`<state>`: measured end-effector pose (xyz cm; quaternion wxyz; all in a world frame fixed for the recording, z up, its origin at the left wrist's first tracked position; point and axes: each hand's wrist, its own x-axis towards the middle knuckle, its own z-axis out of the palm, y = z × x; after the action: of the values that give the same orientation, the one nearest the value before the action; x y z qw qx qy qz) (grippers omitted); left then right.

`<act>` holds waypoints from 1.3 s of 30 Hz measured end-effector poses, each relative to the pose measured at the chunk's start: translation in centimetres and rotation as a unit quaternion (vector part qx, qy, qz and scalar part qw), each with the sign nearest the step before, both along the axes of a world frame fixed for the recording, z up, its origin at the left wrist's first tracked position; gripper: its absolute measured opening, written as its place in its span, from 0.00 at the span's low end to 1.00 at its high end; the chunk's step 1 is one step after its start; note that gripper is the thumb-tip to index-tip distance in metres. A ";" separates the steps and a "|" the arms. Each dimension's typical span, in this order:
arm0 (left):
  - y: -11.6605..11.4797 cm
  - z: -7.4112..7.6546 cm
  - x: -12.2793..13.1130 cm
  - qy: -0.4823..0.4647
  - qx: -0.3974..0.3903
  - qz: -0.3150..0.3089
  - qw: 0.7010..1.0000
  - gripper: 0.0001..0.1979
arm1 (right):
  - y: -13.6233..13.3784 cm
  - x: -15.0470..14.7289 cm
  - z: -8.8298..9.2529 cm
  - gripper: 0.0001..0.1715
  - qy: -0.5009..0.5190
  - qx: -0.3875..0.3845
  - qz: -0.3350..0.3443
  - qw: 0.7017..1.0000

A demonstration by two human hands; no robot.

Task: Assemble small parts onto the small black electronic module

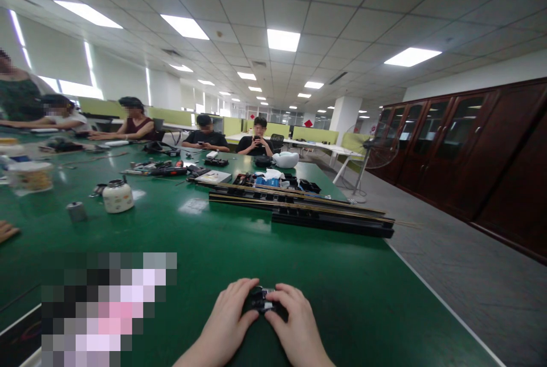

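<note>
Near the front of the green table (205, 264), my left hand (231, 313) and my right hand (297, 318) face each other with fingertips curled inward. Between them is a small black part (262, 301) with silver and white bits; its exact kind is too small to make out. My left thumb and fingers grip its left side. On the right side, the other thumb and fingers pinch it. The fingertips cover part of it, and it sits low over or on the tabletop.
Long black rails with thin brass-coloured rods (299, 207) lie across the table ahead. Beyond are tools (171, 169) and a white neck pillow (285, 160). A cream jar (118, 197) and a grey cylinder (77, 212) stand left. Another person's hand (7, 231) rests at the left edge.
</note>
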<state>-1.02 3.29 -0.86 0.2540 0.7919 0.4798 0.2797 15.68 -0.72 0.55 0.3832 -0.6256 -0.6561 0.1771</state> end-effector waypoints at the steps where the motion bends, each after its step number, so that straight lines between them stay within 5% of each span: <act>1: 0.0 0.0 0.0 0.001 0.000 0.002 1.000 0.24 | 0.0 0.0 0.0 0.13 0.002 0.003 -0.001 1.000; 14: -0.1 0.3 0.2 -0.015 -0.003 0.010 1.000 0.20 | 0.1 0.3 0.1 0.09 0.060 0.055 0.000 0.997; 39: 0.1 0.1 0.1 -0.024 -0.020 0.016 0.999 0.23 | 0.4 1.8 -0.6 0.23 0.100 0.154 -0.201 0.962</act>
<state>-0.97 3.34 -0.79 0.2765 0.7723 0.4913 0.2928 17.44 -0.36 -0.05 0.5660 -0.6570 -0.4950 0.0551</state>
